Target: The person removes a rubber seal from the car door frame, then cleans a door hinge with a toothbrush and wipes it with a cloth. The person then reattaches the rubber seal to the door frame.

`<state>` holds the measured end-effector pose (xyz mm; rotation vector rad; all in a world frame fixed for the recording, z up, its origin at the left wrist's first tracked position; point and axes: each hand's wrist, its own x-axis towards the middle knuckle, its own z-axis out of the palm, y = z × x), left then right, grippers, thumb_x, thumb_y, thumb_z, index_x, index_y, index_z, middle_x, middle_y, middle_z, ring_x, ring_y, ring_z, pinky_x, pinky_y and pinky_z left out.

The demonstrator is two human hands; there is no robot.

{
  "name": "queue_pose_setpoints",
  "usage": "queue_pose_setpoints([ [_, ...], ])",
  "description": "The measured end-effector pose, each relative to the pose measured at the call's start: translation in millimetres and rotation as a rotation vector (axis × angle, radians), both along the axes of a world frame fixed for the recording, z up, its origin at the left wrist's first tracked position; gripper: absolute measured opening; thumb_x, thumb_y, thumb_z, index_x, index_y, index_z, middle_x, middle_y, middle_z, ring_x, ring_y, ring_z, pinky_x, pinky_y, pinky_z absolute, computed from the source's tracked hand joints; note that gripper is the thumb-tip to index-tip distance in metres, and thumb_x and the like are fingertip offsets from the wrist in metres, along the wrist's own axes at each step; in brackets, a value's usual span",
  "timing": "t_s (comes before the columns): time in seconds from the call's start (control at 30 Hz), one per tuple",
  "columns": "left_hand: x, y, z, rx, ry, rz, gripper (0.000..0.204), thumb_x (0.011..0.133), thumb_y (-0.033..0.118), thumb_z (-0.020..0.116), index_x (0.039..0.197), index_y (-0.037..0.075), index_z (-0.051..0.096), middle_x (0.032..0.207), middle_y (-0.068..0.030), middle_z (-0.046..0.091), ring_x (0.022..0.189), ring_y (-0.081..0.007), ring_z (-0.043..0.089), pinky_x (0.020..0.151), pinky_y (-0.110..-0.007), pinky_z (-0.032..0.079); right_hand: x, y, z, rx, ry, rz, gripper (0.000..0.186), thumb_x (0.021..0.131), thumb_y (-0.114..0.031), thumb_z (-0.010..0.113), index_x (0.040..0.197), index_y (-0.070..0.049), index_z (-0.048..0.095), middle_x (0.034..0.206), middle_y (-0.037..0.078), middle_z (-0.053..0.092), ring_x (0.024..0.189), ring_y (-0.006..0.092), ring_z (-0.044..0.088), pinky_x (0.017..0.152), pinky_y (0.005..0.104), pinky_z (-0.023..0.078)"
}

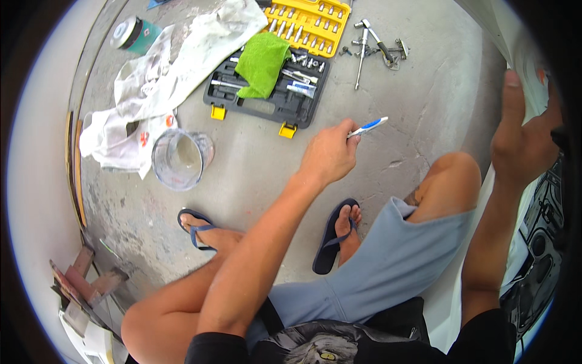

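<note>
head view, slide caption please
Left hand holding a thin blue-and-white tool near an open toolbox on the floor

We see smooth plastic on the blue-and-white stick (369,125) and see-through plastic on the bucket (207,149). The green cloth (262,64) looks fuzzy, the long tool (362,57) is shiny metal, and the gray floor (418,115) is rough in spots.

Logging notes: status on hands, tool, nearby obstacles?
Left hand holding slim blue-and-white tool. Right hand at white panel. Open socket-set case, ratchet on floor ahead.
</note>
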<state>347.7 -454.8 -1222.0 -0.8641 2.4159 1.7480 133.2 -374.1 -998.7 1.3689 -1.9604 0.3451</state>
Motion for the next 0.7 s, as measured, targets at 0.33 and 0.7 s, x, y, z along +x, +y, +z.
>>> queue_pose_setpoints([
  [0.33, -63, -12, -24, 0.056, 0.109, -0.016, 0.020, 0.093, 0.019, 0.063, 0.105, 0.004, 0.065, 0.088, -0.0200, 0.070, 0.079, -0.0384, 0.066, 0.073, -0.046, 0.051, 22, 7, -35, -0.109, 0.017, -0.204, 0.028, 0.096, -0.020, 0.064, 0.083, 0.004, 0.070, 0.090, 0.017, 0.073, 0.079, 0.0241, 0.073, 0.098, 0.0450, 0.055],
  [0.7, -85, -68, -44, -0.477, 0.296, -0.109, 0.018, 0.090, 0.016, 0.064, 0.106, 0.012, 0.073, 0.093, -0.0127, 0.064, 0.089, -0.0348, 0.063, 0.080, -0.045, 0.049, 43, -10, -182, -0.068, -0.530, -0.287, 0.036, 0.093, -0.027, 0.067, 0.122, -0.006, 0.063, 0.120, 0.014, 0.065, 0.112, 0.0291, 0.060, 0.098, 0.0411, 0.045],
])
